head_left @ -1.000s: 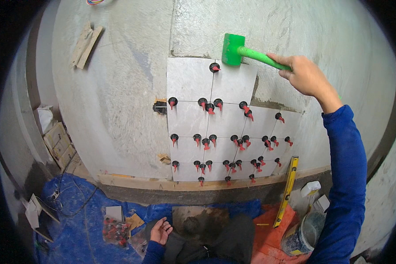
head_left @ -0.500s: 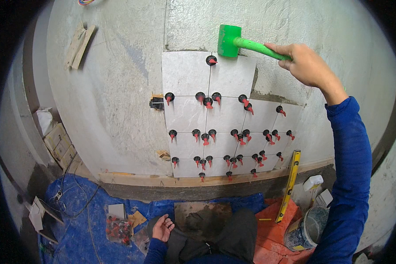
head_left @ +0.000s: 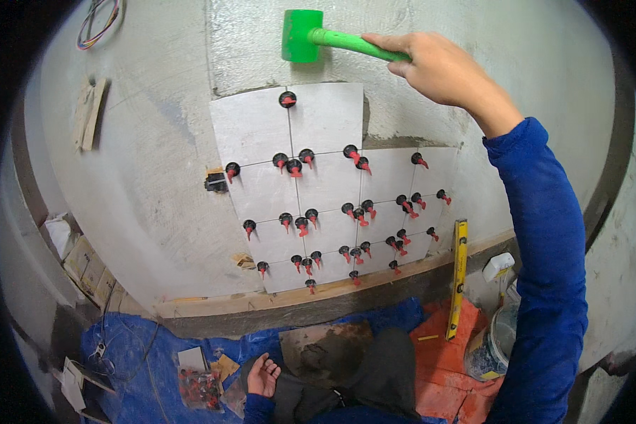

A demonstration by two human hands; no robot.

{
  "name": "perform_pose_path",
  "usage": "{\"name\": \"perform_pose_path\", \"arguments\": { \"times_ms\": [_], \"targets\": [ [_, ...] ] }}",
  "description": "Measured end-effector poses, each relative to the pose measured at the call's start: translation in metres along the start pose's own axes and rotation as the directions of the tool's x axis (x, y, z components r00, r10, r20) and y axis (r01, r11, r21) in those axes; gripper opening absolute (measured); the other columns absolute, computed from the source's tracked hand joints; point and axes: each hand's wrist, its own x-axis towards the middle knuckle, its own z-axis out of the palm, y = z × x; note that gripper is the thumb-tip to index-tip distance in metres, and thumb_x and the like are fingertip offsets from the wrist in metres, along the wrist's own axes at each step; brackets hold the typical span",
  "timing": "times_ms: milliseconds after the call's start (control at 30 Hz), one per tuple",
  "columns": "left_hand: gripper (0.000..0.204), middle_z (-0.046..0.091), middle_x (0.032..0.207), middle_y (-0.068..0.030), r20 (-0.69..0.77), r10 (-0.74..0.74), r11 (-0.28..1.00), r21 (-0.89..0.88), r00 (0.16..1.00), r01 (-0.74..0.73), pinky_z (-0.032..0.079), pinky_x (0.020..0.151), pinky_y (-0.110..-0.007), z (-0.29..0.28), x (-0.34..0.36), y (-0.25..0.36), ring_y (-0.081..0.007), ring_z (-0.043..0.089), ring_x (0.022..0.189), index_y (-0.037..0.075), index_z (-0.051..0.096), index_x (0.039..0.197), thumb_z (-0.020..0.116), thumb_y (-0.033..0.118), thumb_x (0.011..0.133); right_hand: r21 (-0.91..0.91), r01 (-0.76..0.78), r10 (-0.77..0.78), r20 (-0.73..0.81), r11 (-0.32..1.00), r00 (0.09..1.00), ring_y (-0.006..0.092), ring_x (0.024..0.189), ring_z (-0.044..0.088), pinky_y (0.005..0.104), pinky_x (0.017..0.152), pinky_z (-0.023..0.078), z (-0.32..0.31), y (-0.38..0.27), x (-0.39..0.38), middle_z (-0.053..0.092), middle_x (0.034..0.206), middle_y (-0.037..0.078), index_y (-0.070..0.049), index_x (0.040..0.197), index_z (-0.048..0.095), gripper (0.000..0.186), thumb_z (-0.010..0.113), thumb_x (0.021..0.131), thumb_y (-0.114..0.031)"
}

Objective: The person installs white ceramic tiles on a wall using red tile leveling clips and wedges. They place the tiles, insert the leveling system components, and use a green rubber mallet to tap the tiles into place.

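Raised high on the right, my right hand (head_left: 434, 67) is wrapped round the handle of a green mallet (head_left: 302, 37). The mallet's head is just above the top edge of the upper row of pale grey wall tiles (head_left: 326, 116). A black tile-levelling clip with a red tab (head_left: 287, 99) sits on the seam between the two top tiles. Several more such clips (head_left: 294, 167) dot the joints of the lower rows. My left hand (head_left: 263, 375) rests by my knee with fingers loosely curled but apart, holding nothing.
A yellow spirit level (head_left: 458, 279) leans against the wall at the right, near a bucket (head_left: 503, 339). A bag of red clips (head_left: 199, 387) lies on the blue tarp (head_left: 131, 367). An electrical box (head_left: 216, 181) is set in the wall left of the tiles; coloured wires (head_left: 97, 25) hang above.
My right hand has lifted the mallet a little up off the tile's top edge. The view has turned slightly right, so the wall appears further left. My left hand stays by my knee.
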Motion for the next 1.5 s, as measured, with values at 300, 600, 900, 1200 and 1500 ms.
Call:
{"name": "perform_pose_path", "arguments": {
  "times_ms": [300,600,900,1200,1500],
  "targets": [
    [0.032,0.059,0.093,-0.0047,0.035,-0.019,1.0,-0.006,0.999,0.02,0.053,0.079,-0.039,-0.005,0.004,0.0,-0.0203,0.058,0.084,0.002,0.061,0.124,0.068,0.025,0.103,-0.058,-0.015,0.024,0.145,0.998,0.989,0.0397,0.093,0.073,0.0487,0.087,0.058,-0.006,0.001,-0.005,0.075,0.106,0.024,-0.026,0.142,0.067,0.06,0.058,0.086,-0.005],
    [0.031,0.062,0.094,-0.0063,0.018,-0.007,0.999,-0.034,1.0,0.008,0.055,0.079,-0.041,-0.002,0.003,-0.003,-0.0222,0.062,0.084,0.001,0.061,0.126,0.067,0.023,0.104,-0.006,0.017,-0.017,-0.055,1.0,0.998,0.0386,0.088,0.074,0.0498,0.083,0.059,-0.008,-0.008,-0.003,0.076,0.098,0.021,-0.029,0.143,0.067,0.052,0.063,0.094,-0.011],
    [0.036,0.064,0.094,-0.0066,-0.01,-0.026,0.999,-0.046,1.0,0.026,0.058,0.08,-0.042,-0.005,0.006,-0.004,-0.0223,0.065,0.086,-0.002,0.06,0.13,0.065,0.024,0.106,-0.204,-0.044,0.073,0.135,0.978,0.988,0.0377,0.089,0.074,0.0508,0.081,0.058,-0.014,-0.019,-0.003,0.075,0.095,0.019,-0.032,0.144,0.066,0.059,0.063,0.091,-0.006],
    [0.034,0.068,0.096,-0.0073,0.003,-0.019,0.997,-0.068,1.0,0.019,0.059,0.084,-0.043,-0.013,0.008,-0.007,-0.0239,0.07,0.09,-0.001,0.062,0.128,0.065,0.025,0.106,-0.224,0.071,-0.079,-0.029,0.972,0.996,0.0349,0.085,0.07,0.0486,0.075,0.057,-0.025,-0.047,0.001,0.071,0.092,0.015,-0.031,0.142,0.068,0.053,0.064,0.094,-0.009],
    [0.031,0.071,0.098,-0.0067,0.04,-0.006,0.993,-0.119,0.999,0.011,0.059,0.085,-0.043,-0.018,0.021,-0.02,-0.0223,0.071,0.091,0.003,0.065,0.126,0.063,0.028,0.107,-0.362,0.348,-0.415,-0.125,0.865,0.901,0.0263,0.078,0.068,0.0407,0.067,0.056,-0.024,-0.152,0.042,0.065,0.087,0.008,-0.037,0.143,0.066,0.051,0.064,0.097,-0.014]
  ]
}}
